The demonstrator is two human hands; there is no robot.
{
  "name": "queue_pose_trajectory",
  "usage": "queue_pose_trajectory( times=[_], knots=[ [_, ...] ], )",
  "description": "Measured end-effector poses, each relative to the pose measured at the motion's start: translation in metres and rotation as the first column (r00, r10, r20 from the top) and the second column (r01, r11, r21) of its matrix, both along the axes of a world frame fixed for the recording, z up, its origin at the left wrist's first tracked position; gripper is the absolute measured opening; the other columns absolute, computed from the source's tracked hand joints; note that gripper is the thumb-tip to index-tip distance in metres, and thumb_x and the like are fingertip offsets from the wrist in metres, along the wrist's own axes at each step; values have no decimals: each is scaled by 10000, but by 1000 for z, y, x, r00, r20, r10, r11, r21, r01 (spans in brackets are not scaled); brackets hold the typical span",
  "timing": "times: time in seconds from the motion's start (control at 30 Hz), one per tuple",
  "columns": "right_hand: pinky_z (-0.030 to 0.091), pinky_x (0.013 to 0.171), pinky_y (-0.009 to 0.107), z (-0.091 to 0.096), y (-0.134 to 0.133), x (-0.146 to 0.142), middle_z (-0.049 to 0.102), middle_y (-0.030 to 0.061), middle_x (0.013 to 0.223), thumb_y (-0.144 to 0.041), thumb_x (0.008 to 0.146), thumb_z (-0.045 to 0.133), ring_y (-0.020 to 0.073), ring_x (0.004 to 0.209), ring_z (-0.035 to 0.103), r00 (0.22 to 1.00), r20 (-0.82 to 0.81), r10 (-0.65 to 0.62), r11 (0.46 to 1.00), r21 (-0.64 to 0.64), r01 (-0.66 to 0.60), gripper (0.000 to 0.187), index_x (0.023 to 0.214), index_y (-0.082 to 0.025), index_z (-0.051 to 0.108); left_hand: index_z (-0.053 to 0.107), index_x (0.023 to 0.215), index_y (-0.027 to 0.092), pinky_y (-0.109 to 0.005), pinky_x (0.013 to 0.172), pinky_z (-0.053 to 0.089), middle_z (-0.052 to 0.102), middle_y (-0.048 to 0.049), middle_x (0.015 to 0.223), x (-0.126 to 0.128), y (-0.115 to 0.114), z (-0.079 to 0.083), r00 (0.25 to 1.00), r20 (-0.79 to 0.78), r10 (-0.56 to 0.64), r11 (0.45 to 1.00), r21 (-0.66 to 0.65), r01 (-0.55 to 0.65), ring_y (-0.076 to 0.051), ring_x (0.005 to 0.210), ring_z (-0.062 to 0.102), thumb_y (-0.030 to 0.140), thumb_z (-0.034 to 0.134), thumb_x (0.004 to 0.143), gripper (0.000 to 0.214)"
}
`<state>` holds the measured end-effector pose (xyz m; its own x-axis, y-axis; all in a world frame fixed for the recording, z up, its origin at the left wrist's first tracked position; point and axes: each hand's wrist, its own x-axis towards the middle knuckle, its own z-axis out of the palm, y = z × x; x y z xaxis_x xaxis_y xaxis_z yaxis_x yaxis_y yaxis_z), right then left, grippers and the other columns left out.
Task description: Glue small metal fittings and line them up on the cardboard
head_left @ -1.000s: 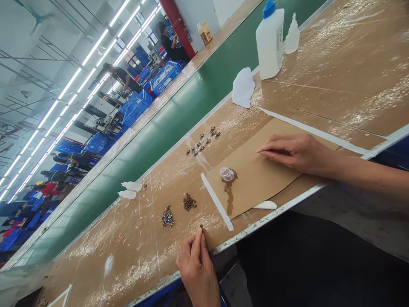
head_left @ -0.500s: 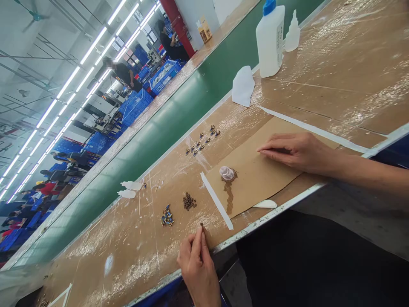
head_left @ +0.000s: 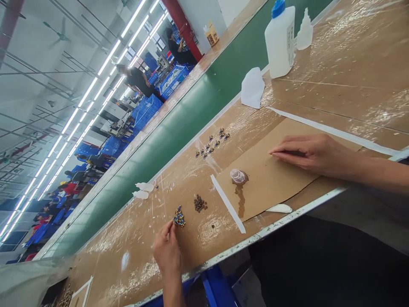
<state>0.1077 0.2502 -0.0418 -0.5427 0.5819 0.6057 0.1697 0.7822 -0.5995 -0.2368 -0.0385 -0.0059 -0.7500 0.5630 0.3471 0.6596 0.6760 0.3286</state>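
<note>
on the brown workbench (head_left: pixel 351 76), the right hand (head_left: pixel 309 155) lies flat and open on a cardboard sheet (head_left: pixel 275 187). the left hand (head_left: pixel 166 249), fingers drawn narrow, is nearer the little blue-and-gold parts pile (head_left: pixel 179 217), just off at one o'clock; whether it holds anything can't be told.

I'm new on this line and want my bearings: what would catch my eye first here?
A tall white plastic bottle with a blue cap stands out at the upper right of the tan bench top. Nearer, the right hand lies on a brown cardboard sheet, while the left hand sits beside a small heap of blue-and-gold parts.
</note>
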Motion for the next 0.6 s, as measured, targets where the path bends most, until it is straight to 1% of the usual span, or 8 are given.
queue_pose_trajectory(
  times=[0.1,0.2,0.3,0.37,0.43,0.53,0.6],
  knots=[
    [493,655,409,2,-1,0,679,45,836,-362,859,478,224,730,621,1000,18,-16,1000,-17,16,216,855,-263,669,731,889,248,-386,842,447,713,-52,965,-15,12,4,999,7,-53,999,-12,53,-257,943,631,417,560,777,265],
    [501,657,413,3,-2,-1,679,52,836,-366,857,474,234,727,626,1000,21,-15,1000,-14,16,225,849,-255,669,735,838,252,-378,831,447,714,-42,892,-23,29,7,991,6,-136,990,-45,136,-244,901,627,410,598,759,224],
    [506,652,402,3,-2,-2,675,53,829,-356,865,467,230,723,629,1000,12,-5,1000,-6,5,221,851,-253,662,710,828,202,-373,816,454,690,-26,840,-28,44,10,970,38,-242,960,-139,245,-200,866,613,408,614,777,233],
    [502,641,384,2,-1,-2,671,56,825,-349,870,468,224,720,627,1000,8,-1,1000,-2,1,222,847,-242,662,666,848,154,-366,798,469,654,-14,819,-31,51,12,953,72,-294,931,-206,303,-164,835,606,402,578,825,264],
    [495,651,365,2,0,-1,668,63,834,-329,883,461,212,728,623,1000,27,5,1000,1,-6,231,855,-221,664,627,846,131,-336,747,491,617,2,786,-35,55,12,941,104,-321,908,-248,337,-134,772,599,395,535,864,280],
    [484,672,336,1,0,0,664,71,845,-297,904,444,193,742,617,998,59,23,1000,-1,-23,248,881,-193,668,602,811,126,-275,645,494,579,20,722,-41,60,12,932,135,-337,902,-237,361,-101,671,578,392,499,886,295],
    [481,677,328,0,1,0,663,63,842,-308,906,440,188,745,612,998,52,26,1000,-8,-25,254,882,-200,669,597,784,121,-242,592,483,559,33,676,-42,65,14,928,142,-344,916,-166,365,-82,612,562,388,469,902,319]
  ],
)
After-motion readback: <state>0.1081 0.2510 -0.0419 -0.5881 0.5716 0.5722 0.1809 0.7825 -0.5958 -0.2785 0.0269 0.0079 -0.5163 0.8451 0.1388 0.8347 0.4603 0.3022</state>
